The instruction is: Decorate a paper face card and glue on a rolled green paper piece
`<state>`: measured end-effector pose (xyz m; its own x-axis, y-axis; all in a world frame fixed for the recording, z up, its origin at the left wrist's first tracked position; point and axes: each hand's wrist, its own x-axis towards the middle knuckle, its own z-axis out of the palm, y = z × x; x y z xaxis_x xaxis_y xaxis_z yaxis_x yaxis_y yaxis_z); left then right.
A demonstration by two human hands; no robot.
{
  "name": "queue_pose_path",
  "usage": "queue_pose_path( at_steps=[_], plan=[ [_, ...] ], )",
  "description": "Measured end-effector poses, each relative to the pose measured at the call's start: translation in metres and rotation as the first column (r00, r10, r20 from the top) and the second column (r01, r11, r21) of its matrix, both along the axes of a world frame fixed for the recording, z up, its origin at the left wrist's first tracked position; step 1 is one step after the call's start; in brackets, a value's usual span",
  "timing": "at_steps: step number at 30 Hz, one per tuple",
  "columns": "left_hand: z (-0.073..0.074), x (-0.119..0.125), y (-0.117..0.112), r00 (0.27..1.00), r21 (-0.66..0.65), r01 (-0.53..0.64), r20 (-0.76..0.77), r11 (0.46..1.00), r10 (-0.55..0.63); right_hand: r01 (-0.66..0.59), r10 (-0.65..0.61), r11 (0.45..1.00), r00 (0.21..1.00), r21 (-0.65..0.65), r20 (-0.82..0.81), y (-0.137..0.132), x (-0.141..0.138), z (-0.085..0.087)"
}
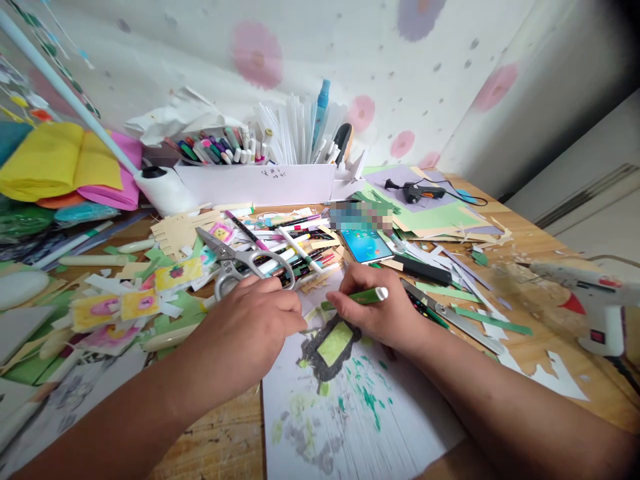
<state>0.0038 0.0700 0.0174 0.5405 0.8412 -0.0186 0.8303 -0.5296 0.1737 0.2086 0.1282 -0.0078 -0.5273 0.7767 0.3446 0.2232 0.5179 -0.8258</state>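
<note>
My right hand (377, 303) is closed around a green marker (367, 296) with a white end, just above a dark grey paper cutout (313, 353). The cutout has a scalloped outline and a light green rectangle (335, 343) in its middle. On its other side, my left hand (255, 327) has its fingers curled together, the tips at the cutout's upper left edge; the exact grip is partly hidden. Beneath lies a white sheet (395, 427) with green and grey marks. Grey-handled scissors (233, 263) rest just beyond my left hand.
A phone (367, 245) lies among loose markers and paper scraps. Behind stands a white box (255, 185) of pens. On the right are a hot glue gun (595, 287) and a metal blade (465, 323); a smaller black glue gun (423, 193) sits at the back. Painted cards (140, 303) lie left.
</note>
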Motion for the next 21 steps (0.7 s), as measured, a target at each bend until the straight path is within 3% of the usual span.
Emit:
queue_pose_path(
  at_steps=[5, 8, 12, 15, 21],
  plan=[
    [-0.0016, -0.0003, -0.0003, 1.000, 0.007, 0.007, 0.001, 1.000, -0.007, -0.051, 0.051, 0.998, 0.999, -0.026, 0.003, -0.0018, -0.0019, 0.0005],
    [-0.0024, -0.0005, -0.0007, 1.000, 0.006, -0.001, 0.009, 1.000, 0.001, 0.014, -0.014, 1.000, 1.000, -0.009, 0.021, -0.0025, -0.0023, 0.0007],
    [-0.0034, -0.0006, -0.0012, 1.000, 0.012, 0.003, -0.017, 1.000, -0.003, -0.018, 0.020, 0.999, 0.999, -0.035, 0.042, -0.0031, -0.0024, 0.0005],
    [-0.0038, -0.0004, -0.0016, 1.000, 0.016, 0.000, -0.016, 1.000, 0.001, 0.049, -0.047, 0.998, 0.997, -0.037, 0.053, -0.0032, -0.0024, 0.0005],
    [-0.0022, -0.0002, -0.0028, 0.999, 0.033, 0.008, -0.031, 0.999, -0.007, 0.042, -0.041, 0.999, 0.998, -0.026, 0.049, -0.0035, -0.0030, 0.0022]
  ],
)
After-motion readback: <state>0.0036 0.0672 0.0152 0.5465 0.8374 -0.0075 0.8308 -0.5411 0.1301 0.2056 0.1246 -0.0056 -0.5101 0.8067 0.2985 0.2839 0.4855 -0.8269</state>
